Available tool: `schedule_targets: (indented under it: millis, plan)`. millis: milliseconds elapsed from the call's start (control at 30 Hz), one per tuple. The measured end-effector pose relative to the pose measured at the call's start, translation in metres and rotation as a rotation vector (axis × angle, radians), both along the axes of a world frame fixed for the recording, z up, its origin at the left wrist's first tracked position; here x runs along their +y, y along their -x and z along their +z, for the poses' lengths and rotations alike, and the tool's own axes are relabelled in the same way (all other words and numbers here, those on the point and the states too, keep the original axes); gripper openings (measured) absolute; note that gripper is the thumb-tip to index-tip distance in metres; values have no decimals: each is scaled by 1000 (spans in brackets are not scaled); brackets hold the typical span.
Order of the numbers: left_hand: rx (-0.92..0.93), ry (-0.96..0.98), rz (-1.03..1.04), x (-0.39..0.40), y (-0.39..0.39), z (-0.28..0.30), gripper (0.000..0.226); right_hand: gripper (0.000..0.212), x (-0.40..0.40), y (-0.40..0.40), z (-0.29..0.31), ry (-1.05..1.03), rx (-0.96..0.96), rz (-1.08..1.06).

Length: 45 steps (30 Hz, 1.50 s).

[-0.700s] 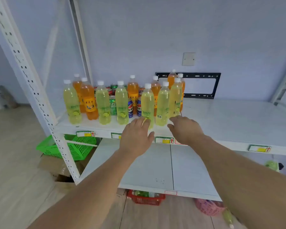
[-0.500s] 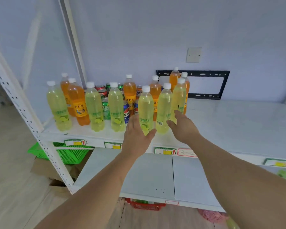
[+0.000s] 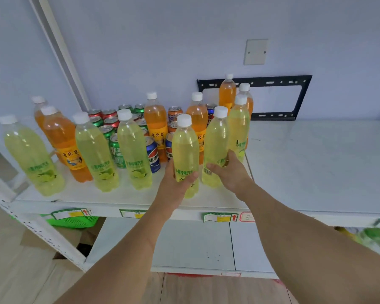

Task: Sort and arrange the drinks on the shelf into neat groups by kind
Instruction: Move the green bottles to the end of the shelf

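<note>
Left hand is wrapping the lower body of a lime soda bottle at the front of the shelf, thumb across the label, fingers curled behind. Right hand is gripping the next lime soda bottle over, thumb on its barcode side, fingers reaching round toward a third lime bottle just behind; cannot tell if they're touching that one. Grip looks low on both, probably so they can be slid or lifted together without tipping. Both bottles are standing upright, long axis vertical, white caps up, labels facing out toward the camera. Whether either base is off the shelf is unclear since the hands are hiding them. Stock is bunching on the left half: three more lime bottles along the front left, orange soda bottles mixed between and behind, cans packed in the middle, a Pepsi can just beside the left hand. Right half of the shelf is likely where a lime group is heading. Sorting is looking barely started; kinds are interleaved.
</note>
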<state>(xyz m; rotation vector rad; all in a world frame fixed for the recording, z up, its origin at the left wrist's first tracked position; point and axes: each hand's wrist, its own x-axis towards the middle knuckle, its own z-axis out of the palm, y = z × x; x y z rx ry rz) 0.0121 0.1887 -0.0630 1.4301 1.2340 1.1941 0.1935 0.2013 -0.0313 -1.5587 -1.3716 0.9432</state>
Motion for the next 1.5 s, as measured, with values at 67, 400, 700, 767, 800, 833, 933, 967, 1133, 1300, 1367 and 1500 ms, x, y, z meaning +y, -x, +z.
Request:
schedule_targets:
  millis: [67,400,700,767,800,833,933,967,1133,1300,1367,1500]
  plan:
    - [-56,19,-26,-3,-1,0,58,58,-1,-5,1,-20,11,2]
    - [-368,284,-160,-69,-97,0,48,60,-48,-111,4,-31,176,-261]
    - [-470,470,-334,-99,-291,16,61,67,-85,-304,16,-90,249,-366]
    - [-487,476,-352,-107,-339,23,62,71,-91,-349,18,-98,233,-374]
    - [-493,477,-365,-111,-361,27,64,72,-92,-370,20,-102,226,-378]
    - [-495,480,-375,-113,-383,29,66,71,-94,-391,22,-106,222,-381]
    - [-491,476,-376,-117,-437,38,67,65,-92,-447,28,-120,223,-385]
    - [-493,465,-385,-115,-453,40,62,63,-89,-464,30,-125,232,-390]
    - [-472,430,-416,-88,-518,50,45,64,-59,-540,31,-128,244,-399]
    - [-483,409,-414,-33,-572,48,50,64,-11,-601,28,-131,243,-403]
    - [-498,411,-435,-11,-591,50,49,61,6,-621,28,-128,248,-413]
    - [-501,415,-463,26,-625,51,45,58,39,-659,21,-134,254,-410]
